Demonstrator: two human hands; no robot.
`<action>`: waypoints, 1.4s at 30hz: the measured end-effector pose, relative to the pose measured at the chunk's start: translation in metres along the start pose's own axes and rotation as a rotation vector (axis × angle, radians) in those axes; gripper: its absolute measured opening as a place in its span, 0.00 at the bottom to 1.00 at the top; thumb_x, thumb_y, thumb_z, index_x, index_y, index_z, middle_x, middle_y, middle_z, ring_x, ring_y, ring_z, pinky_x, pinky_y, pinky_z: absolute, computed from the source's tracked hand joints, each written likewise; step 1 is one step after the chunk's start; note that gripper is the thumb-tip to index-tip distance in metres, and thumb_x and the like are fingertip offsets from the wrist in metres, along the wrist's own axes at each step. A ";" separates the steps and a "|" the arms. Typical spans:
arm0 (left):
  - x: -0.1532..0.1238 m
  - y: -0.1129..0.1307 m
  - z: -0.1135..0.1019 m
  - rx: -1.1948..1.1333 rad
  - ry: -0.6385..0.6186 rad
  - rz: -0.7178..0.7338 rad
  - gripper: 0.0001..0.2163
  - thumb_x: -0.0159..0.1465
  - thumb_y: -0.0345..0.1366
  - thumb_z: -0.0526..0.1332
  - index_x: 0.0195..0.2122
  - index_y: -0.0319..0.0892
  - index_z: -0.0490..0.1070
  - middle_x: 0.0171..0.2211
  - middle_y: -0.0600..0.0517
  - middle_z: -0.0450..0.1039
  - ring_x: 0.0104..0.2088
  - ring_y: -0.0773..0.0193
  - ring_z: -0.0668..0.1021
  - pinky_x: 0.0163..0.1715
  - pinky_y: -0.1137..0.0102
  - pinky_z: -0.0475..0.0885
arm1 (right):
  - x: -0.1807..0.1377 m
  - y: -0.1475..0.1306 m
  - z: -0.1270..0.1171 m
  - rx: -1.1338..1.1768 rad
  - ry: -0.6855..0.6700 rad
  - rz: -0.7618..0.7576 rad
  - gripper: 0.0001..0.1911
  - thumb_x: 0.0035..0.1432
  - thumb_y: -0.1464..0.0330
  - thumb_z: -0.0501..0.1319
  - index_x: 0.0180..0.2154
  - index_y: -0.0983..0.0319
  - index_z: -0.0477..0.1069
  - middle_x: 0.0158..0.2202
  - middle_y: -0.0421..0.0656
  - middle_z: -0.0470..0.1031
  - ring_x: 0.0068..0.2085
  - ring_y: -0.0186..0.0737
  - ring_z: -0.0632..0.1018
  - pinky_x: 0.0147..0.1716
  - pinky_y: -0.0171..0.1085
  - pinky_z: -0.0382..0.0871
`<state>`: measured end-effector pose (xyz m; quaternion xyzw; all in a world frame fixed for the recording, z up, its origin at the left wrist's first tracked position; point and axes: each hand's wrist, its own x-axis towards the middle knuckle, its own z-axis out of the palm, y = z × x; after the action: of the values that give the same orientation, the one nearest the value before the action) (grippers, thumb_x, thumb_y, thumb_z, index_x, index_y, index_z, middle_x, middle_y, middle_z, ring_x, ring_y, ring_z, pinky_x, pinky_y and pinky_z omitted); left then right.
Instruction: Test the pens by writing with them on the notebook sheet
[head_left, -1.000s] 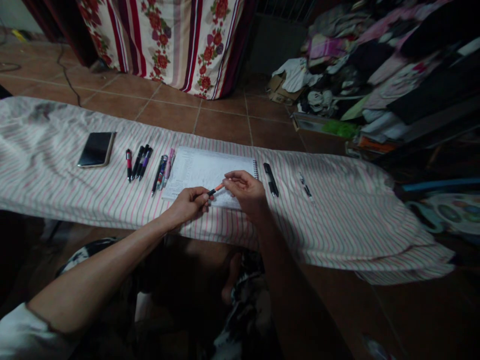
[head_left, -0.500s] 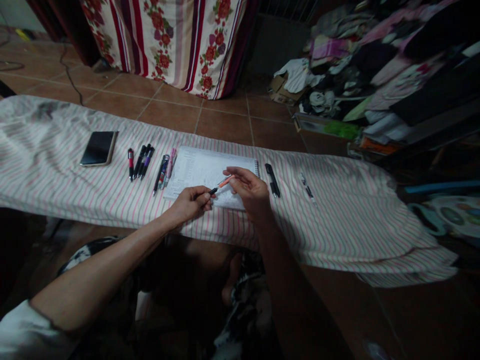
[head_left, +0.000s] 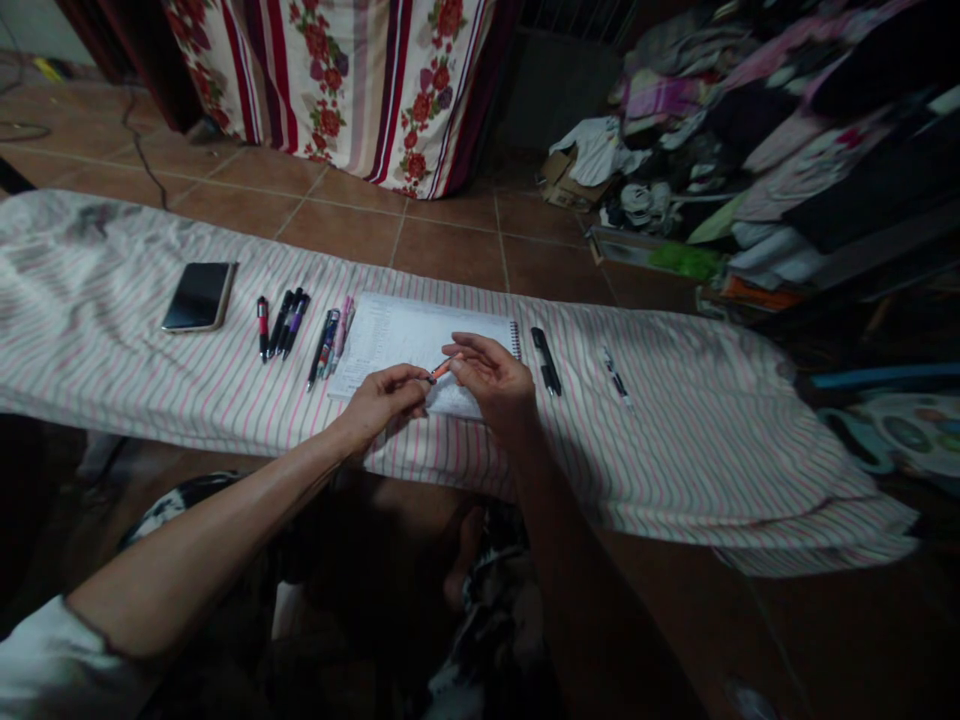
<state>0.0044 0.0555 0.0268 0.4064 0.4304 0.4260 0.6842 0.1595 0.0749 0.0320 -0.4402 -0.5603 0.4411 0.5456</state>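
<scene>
Over the spiral notebook (head_left: 397, 325), both hands meet at a slim pen with an orange barrel (head_left: 441, 368). My left hand (head_left: 386, 402) is closed, thumb and fingers pinching the pen's dark end. Thumb and forefinger of my right hand (head_left: 499, 385) close on the orange part from the other side, its remaining fingers loosely curled. The fingers hide much of the pen, and I cannot tell whether it is in one piece. Left of the notebook lie a pink pen (head_left: 344, 326) and a black pen (head_left: 321, 355).
Several more pens, one a purple-and-black pen (head_left: 295, 322), lie further left, near a phone (head_left: 198, 297). A thick black pen (head_left: 546, 360) and a clear pen (head_left: 618, 377) rest to the right on the striped cloth (head_left: 712, 430). Piled clothes (head_left: 787, 110) stand behind.
My left hand has moved slightly up and right, closer to my right hand. The black part that showed between the hands is now mostly covered by my left fingers.
</scene>
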 end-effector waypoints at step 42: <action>0.007 -0.005 -0.001 -0.188 0.011 0.073 0.09 0.50 0.31 0.66 0.33 0.37 0.75 0.26 0.52 0.74 0.26 0.71 0.73 0.31 0.74 0.67 | -0.010 -0.008 0.000 -0.601 -0.073 -0.319 0.09 0.57 0.67 0.56 0.36 0.59 0.73 0.33 0.44 0.74 0.35 0.38 0.75 0.37 0.38 0.68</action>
<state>0.0069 0.0603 0.0202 0.3535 0.3772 0.4915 0.7008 0.1591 0.0631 0.0373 -0.4718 -0.7463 0.1810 0.4333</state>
